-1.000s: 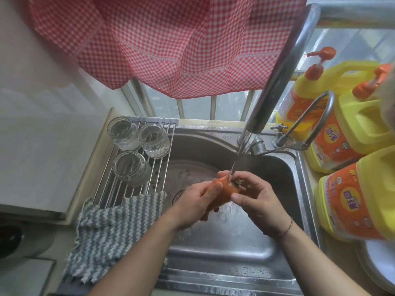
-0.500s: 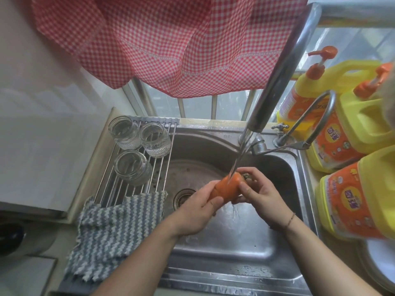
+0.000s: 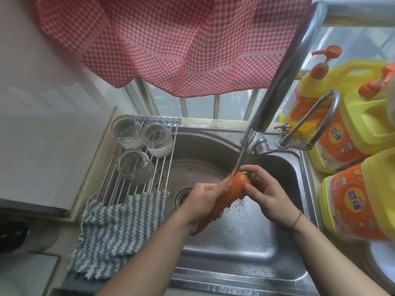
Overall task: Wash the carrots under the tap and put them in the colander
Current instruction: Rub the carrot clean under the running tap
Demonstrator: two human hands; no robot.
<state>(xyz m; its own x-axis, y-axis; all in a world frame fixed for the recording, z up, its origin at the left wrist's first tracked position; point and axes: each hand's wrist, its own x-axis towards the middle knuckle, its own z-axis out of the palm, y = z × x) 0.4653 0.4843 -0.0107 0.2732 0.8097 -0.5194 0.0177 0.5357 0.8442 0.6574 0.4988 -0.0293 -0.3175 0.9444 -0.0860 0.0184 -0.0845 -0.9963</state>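
Carrot [image 3: 233, 190] over the sink [image 3: 245, 248] under the tap [image 3: 275, 90] stream, left hand [image 3: 203, 201] grip wrapped round its lower length, right hand [image 3: 265, 193] fingers curled pinching the thick top end

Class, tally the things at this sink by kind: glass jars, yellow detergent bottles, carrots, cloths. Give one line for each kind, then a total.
Glass jars: 3
Yellow detergent bottles: 3
Carrots: 1
Cloths: 1
Total: 8

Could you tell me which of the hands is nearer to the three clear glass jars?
Left. The left hand grips the orange carrot on the side towards the clear glass jars; the right hand holds its far side.
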